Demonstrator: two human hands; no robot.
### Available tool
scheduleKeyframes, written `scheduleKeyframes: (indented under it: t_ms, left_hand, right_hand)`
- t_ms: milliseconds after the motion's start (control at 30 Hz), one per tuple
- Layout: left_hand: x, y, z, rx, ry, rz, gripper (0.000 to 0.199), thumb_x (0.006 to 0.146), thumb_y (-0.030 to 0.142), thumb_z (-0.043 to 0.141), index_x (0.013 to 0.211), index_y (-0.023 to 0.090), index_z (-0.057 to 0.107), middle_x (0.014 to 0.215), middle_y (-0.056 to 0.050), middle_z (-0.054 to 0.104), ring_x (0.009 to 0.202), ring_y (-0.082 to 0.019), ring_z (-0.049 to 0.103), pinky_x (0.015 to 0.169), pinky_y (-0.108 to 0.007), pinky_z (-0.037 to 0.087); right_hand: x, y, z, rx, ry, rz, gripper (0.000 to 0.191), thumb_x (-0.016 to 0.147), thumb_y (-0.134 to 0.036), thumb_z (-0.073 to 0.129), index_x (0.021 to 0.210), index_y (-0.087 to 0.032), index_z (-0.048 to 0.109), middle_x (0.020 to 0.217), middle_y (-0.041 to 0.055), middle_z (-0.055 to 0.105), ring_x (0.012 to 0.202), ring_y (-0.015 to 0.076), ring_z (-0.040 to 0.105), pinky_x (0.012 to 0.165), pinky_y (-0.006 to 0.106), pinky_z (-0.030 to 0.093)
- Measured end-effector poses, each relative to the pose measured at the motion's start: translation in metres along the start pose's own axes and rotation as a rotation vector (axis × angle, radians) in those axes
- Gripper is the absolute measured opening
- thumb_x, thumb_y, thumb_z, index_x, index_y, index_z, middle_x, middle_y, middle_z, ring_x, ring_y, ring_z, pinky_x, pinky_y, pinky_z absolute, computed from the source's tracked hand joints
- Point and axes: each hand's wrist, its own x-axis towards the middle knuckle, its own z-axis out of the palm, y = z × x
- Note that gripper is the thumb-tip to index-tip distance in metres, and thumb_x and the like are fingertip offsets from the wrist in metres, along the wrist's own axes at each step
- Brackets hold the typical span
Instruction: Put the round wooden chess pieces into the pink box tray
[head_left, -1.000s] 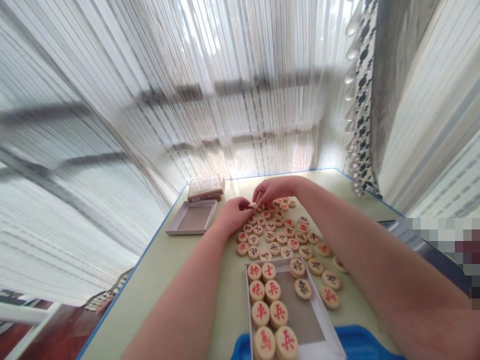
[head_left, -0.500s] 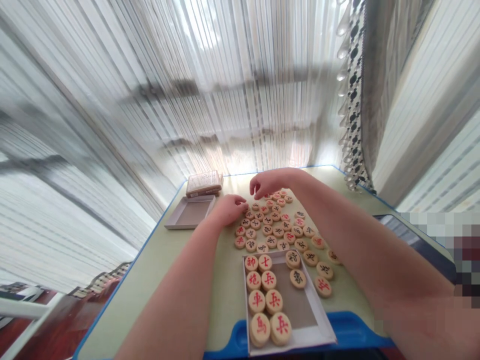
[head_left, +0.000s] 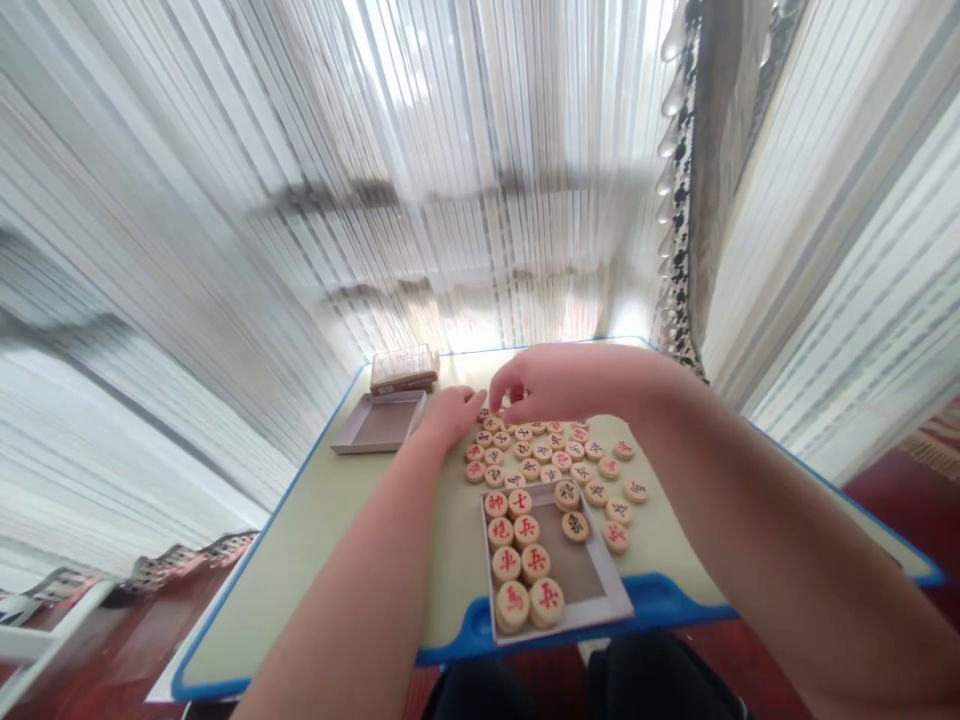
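Many round xiangqi pieces [head_left: 542,451] with red or black characters lie loose on the table. My left hand [head_left: 452,412] rests at the far-left edge of this spread, fingers stretched towards the nearest pieces. Over the far part hovers my right hand [head_left: 541,385], fingers bent down and thumb apart, with no piece visible in it; it hides the pieces beneath. Near the front edge, a shallow open box [head_left: 592,575] holds two columns of red-marked pieces [head_left: 526,530] along its left side. Black-marked pieces [head_left: 575,527] sit at its upper right.
A shallow empty box lid or tray [head_left: 382,422] lies at the far left, with a stacked packet [head_left: 403,368] behind it. The pale table [head_left: 322,540] has a blue rim. Striped curtains [head_left: 450,220] hang just beyond it.
My right hand has come nearer and lower over the pieces, its thumb now showing apart from the fingers. My left hand stays at the pile's left edge. The view has shifted slightly.
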Motion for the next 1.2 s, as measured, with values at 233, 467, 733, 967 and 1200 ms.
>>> scheduleKeyframes:
  t_ms: [233, 467, 733, 967, 1200]
  left_hand:
    - [-0.012, 0.023, -0.023, -0.049, 0.000, 0.080, 0.029, 0.070, 0.043, 0.058, 0.083, 0.017, 0.058, 0.084, -0.006, 0.063, 0.070, -0.017, 0.055, 0.062, -0.026, 0.041]
    - [-0.036, 0.035, -0.045, 0.029, -0.581, 0.139, 0.033, 0.054, 0.038, 0.071, 0.069, 0.018, 0.048, 0.064, 0.004, 0.050, 0.057, -0.010, 0.043, 0.048, -0.021, 0.031]
    - [-0.033, 0.035, -0.035, 0.109, -0.535, 0.115, 0.026, 0.060, 0.037, 0.065, 0.075, 0.019, 0.056, 0.061, 0.003, 0.054, 0.056, -0.012, 0.049, 0.048, -0.021, 0.032]
    - [-0.036, 0.042, -0.035, 0.052, -0.548, 0.143, 0.033, 0.067, 0.043, 0.060, 0.089, 0.020, 0.070, 0.063, 0.000, 0.063, 0.056, -0.012, 0.053, 0.050, -0.021, 0.035]
    - [-0.037, 0.040, -0.037, 0.101, -0.587, 0.156, 0.036, 0.062, 0.042, 0.065, 0.091, 0.021, 0.071, 0.057, 0.002, 0.059, 0.051, -0.011, 0.050, 0.046, -0.021, 0.032]
  right_hand:
    - [-0.016, 0.064, 0.079, 0.122, 0.336, -0.047, 0.019, 0.080, -0.026, 0.050, 0.086, -0.017, 0.067, 0.078, 0.0037, 0.062, 0.069, 0.0136, 0.052, 0.065, 0.025, 0.039]
    - [-0.009, 0.099, 0.074, 0.135, 0.445, 0.113, 0.026, 0.085, -0.031, 0.044, 0.085, -0.018, 0.065, 0.068, 0.0026, 0.062, 0.063, 0.0136, 0.051, 0.058, 0.024, 0.033]
    - [-0.009, 0.111, 0.073, 0.027, 0.476, 0.168, 0.030, 0.087, -0.036, 0.042, 0.086, -0.018, 0.067, 0.066, 0.0030, 0.064, 0.059, 0.0129, 0.052, 0.055, 0.023, 0.030]
    - [-0.007, 0.111, 0.074, -0.046, 0.465, 0.154, 0.032, 0.088, -0.037, 0.042, 0.083, -0.018, 0.067, 0.072, 0.0046, 0.067, 0.066, 0.0149, 0.056, 0.057, 0.024, 0.032]
    - [-0.008, 0.107, 0.074, -0.017, 0.459, 0.133, 0.035, 0.088, -0.039, 0.040, 0.076, -0.018, 0.066, 0.065, 0.0041, 0.063, 0.061, 0.0144, 0.052, 0.054, 0.024, 0.030]
